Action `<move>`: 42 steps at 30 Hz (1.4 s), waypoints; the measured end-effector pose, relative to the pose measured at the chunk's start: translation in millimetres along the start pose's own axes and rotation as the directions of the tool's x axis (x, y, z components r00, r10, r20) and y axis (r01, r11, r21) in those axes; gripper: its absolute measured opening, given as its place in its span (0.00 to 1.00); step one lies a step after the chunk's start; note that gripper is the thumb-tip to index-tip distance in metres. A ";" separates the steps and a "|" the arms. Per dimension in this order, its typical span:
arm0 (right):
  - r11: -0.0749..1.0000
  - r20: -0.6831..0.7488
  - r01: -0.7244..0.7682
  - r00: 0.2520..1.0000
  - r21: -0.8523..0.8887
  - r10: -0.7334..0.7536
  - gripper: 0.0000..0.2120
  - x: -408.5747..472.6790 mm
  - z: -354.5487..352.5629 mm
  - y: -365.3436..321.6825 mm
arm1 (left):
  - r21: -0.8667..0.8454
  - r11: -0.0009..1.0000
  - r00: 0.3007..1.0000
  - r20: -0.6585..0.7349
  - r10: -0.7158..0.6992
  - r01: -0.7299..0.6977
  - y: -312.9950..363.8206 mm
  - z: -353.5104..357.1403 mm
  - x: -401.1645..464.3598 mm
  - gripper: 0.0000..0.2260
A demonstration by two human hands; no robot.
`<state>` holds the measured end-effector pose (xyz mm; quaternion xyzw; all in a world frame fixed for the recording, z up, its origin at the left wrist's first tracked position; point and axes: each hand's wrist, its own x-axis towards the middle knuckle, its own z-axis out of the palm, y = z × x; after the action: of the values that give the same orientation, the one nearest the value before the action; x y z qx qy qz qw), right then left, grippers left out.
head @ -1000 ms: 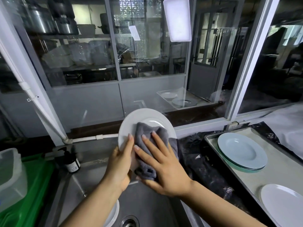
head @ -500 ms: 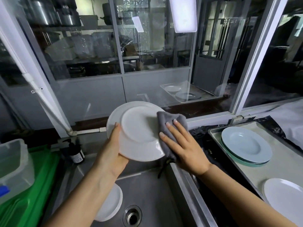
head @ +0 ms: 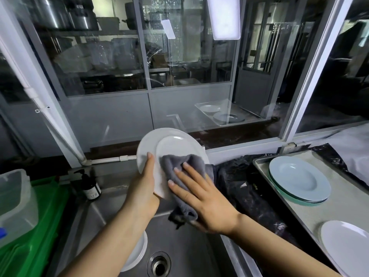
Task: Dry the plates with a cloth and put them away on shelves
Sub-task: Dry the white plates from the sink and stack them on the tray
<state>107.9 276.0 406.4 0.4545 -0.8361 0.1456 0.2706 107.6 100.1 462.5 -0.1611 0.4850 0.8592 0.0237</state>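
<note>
The left hand [head: 144, 188] grips the lower left rim of a round white ceramic plate [head: 169, 148], thumb laid over the rim and the other fingers hidden behind it, holding the plate tilted up on edge above the stainless steel sink [head: 179, 246]. The right hand [head: 201, 194] lies flat with its fingers spread and straight, pressing a grey terry cloth [head: 179, 172] against the lower face of that plate; the cloth's loose end hangs down below the palm. The two hands sit just beside each other, the plate between them and slightly above. In the sink, partly hidden under the left forearm, lies a small stack of white plates [head: 137, 254] beside the drain [head: 159, 264]. On the table at the right a metal tray [head: 299, 212] carries a stack of pale blue deep plates [head: 299, 178] and, nearer, a flat white plate [head: 347, 246]. A dark pump bottle [head: 89, 184] stands at the sink's back left corner.
</note>
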 end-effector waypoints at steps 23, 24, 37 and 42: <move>0.869 -0.021 -0.404 0.904 0.286 0.427 0.52 12.4 -18.8 37.0 | 0.526 0.767 0.905 0.392 0.165 -0.367 15.2 -58.4 17.6 0.35; 0.865 -0.023 -0.422 0.896 0.269 0.444 0.51 10.3 -15.7 34.9 | 0.554 0.732 0.895 0.412 0.173 -0.396 13.5 -62.6 24.0 0.33; 0.950 -0.131 -0.161 0.983 -0.266 0.130 0.39 3.2 -7.4 17.6 | 0.121 0.961 0.948 0.174 -0.266 0.247 -34.5 -74.8 42.1 0.42; 0.978 -0.019 -0.113 0.994 -0.174 0.111 0.35 -11.8 0.5 10.9 | 0.005 0.922 0.890 0.257 -0.376 0.388 -28.9 -61.6 25.2 0.25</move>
<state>103.8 289.8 399.1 0.3804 -0.8687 0.0887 0.3045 105.0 60.6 401.6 -0.1427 0.4166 0.8624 0.2498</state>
